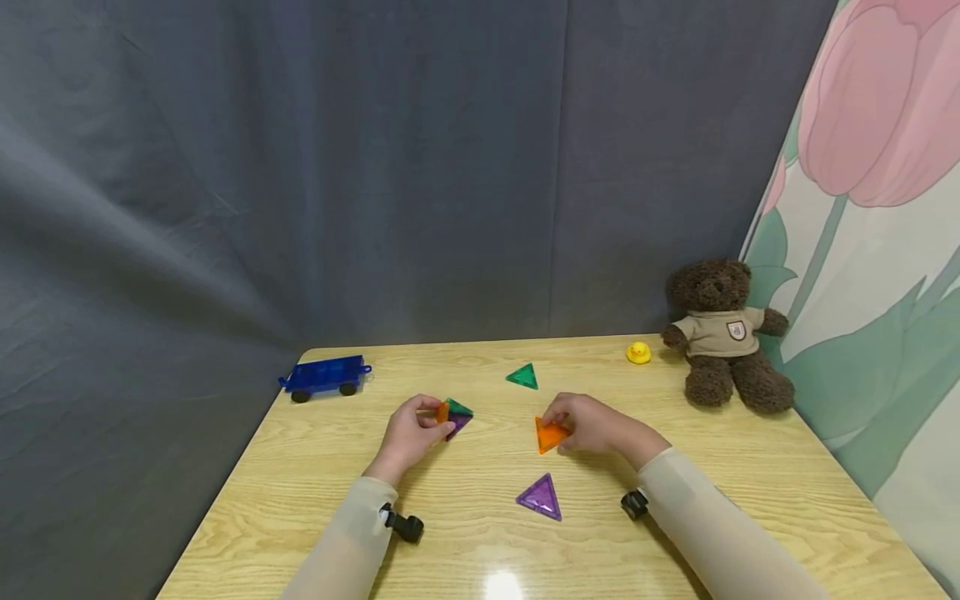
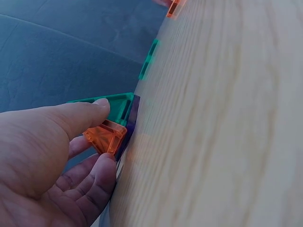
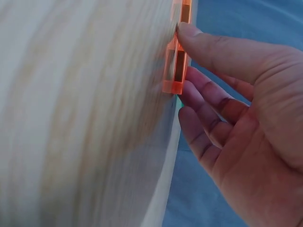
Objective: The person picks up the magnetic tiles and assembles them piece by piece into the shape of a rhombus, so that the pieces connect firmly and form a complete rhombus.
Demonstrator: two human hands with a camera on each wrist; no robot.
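I saw the left hand (image 1: 408,433) pinching a small cluster of joined tiles (image 1: 452,414), orange, green and purple, thumb on top, at mid-table. The right hand (image 1: 592,423) held an orange triangle tile (image 1: 550,435) between thumb and fingers, its edge seemingly touching the table (image 1: 750,500); the wrist view was blurred. A purple triangle (image 1: 541,497) lay nearer me, a green triangle (image 1: 522,377) beyond. Blue toy wagon (image 1: 325,376) far left; yellow duck (image 1: 638,352) and teddy bear (image 1: 723,333) far right.
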